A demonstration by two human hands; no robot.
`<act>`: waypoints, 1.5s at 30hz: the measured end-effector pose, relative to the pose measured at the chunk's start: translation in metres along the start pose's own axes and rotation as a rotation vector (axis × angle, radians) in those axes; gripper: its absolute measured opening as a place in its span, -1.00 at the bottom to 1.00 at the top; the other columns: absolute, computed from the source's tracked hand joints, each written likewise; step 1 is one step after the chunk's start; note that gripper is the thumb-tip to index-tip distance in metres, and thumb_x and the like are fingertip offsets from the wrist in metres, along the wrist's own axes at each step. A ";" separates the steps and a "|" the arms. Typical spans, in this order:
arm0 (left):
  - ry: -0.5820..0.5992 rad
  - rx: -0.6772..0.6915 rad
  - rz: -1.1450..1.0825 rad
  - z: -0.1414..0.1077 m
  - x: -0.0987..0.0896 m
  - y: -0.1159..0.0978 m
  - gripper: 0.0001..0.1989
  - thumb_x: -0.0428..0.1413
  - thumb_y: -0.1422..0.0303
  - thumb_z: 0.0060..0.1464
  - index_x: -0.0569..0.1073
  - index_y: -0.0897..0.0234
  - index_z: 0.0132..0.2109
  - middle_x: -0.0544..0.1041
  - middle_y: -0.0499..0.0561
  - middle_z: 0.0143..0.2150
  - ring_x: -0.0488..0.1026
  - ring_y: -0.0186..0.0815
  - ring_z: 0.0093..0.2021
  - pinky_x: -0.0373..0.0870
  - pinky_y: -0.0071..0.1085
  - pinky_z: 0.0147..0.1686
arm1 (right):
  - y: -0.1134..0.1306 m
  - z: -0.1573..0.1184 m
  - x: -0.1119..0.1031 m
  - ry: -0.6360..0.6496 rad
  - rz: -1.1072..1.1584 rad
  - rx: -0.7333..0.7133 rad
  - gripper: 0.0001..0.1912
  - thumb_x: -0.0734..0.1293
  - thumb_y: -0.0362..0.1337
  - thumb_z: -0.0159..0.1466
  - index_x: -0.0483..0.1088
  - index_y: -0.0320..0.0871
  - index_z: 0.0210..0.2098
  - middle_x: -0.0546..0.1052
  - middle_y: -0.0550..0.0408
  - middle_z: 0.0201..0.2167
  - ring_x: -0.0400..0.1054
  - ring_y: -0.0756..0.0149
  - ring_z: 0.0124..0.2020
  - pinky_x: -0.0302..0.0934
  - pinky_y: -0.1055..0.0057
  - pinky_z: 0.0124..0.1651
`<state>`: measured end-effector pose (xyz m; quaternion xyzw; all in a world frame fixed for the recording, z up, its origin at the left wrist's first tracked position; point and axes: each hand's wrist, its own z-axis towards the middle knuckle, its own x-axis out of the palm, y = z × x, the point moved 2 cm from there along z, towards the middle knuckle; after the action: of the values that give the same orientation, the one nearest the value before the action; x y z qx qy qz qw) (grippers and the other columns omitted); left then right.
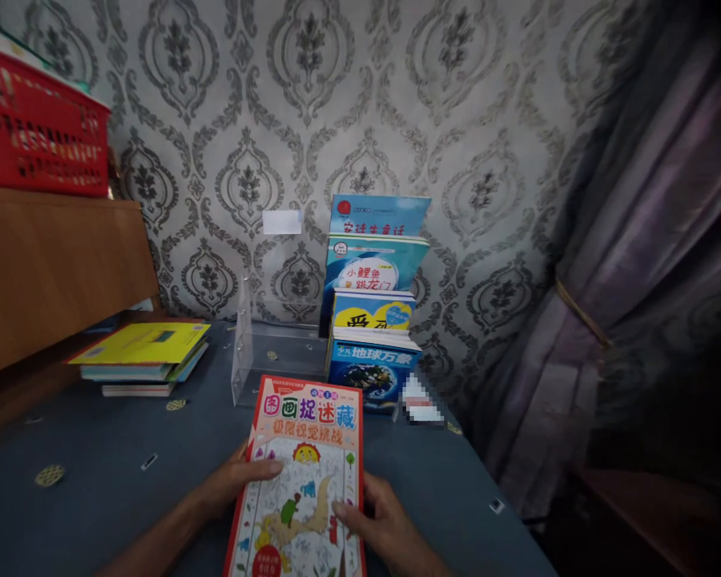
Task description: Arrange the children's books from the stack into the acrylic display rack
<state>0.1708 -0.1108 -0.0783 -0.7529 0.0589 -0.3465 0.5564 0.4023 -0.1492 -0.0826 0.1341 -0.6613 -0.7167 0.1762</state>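
A red-bordered children's picture book (300, 489) is held upright, tilted back, in front of me, its drawn cover facing me. My left hand (231, 477) grips its left edge, thumb lying over the cover. On the right edge, my right hand (381, 517) closes round it, also with the thumb on the front; the other fingers of both hands are mostly behind the book. Just beyond stands a clear acrylic book rack (243, 344). Its right side carries several books in stepped rows, the front one a blue book with a globe (366, 377). Bare tiers show on its left side.
At the left lies a stack of books topped by a yellow one (150, 344). A red plastic basket (42, 128) sits on a wooden cabinet (60, 248). Beside the rack is a blurred white item (421, 401). A tied curtain (553, 377) hangs right of the blue-grey table (126, 497).
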 end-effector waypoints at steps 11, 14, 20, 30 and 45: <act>-0.192 0.152 0.151 -0.003 0.010 -0.022 -0.44 0.44 0.17 -0.16 0.53 0.37 -0.03 0.67 0.28 -0.14 0.65 0.06 -0.18 0.59 -0.12 -0.14 | 0.011 0.006 0.001 -0.088 -0.150 -0.072 -0.34 0.39 0.25 0.15 0.54 -0.21 -0.08 0.63 -0.17 -0.10 0.54 -0.04 -0.13 0.41 -0.01 0.00; -0.226 0.204 0.181 0.000 0.012 -0.037 -0.44 0.45 0.17 -0.20 0.55 0.40 -0.08 0.68 0.27 -0.19 0.66 0.03 -0.25 0.61 -0.16 -0.22 | 0.019 0.014 -0.001 -0.159 -0.293 -0.127 -0.32 0.33 0.27 0.19 0.54 -0.21 -0.06 0.63 -0.18 -0.11 0.53 -0.04 -0.14 0.42 0.02 -0.03; -0.305 0.290 0.277 0.003 0.012 -0.083 -0.51 0.50 0.18 -0.33 0.58 0.37 -0.26 0.69 0.16 -0.32 0.65 -0.06 -0.36 0.61 -0.26 -0.34 | 0.033 0.042 0.001 -0.321 -0.609 -0.247 -0.36 0.24 0.25 0.28 0.58 -0.17 -0.05 0.63 -0.17 -0.10 0.48 -0.09 -0.08 0.34 0.02 0.04; -0.388 0.364 0.186 0.016 -0.018 -0.052 -0.39 0.50 0.17 -0.34 0.58 0.35 -0.11 0.69 0.19 -0.14 0.65 0.03 -0.16 0.61 -0.14 -0.12 | 0.001 0.061 0.011 -0.401 -0.624 -0.291 -0.34 0.17 0.25 0.33 0.57 -0.17 -0.05 0.61 -0.19 -0.07 0.46 -0.06 0.00 0.29 0.08 0.12; -0.362 0.370 0.112 0.023 -0.033 -0.029 -0.36 0.48 0.26 -0.28 0.53 0.36 0.00 0.65 0.23 -0.02 0.59 0.05 0.00 0.51 -0.04 0.06 | -0.017 0.064 0.011 -0.298 -0.571 -0.273 -0.43 0.20 0.17 0.35 0.55 -0.17 -0.11 0.64 -0.16 -0.15 0.52 0.00 -0.13 0.40 0.11 -0.01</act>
<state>0.1511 -0.0658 -0.0713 -0.6836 -0.0645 -0.1797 0.7044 0.3644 -0.0954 -0.0931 0.1831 -0.5137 -0.8305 -0.1136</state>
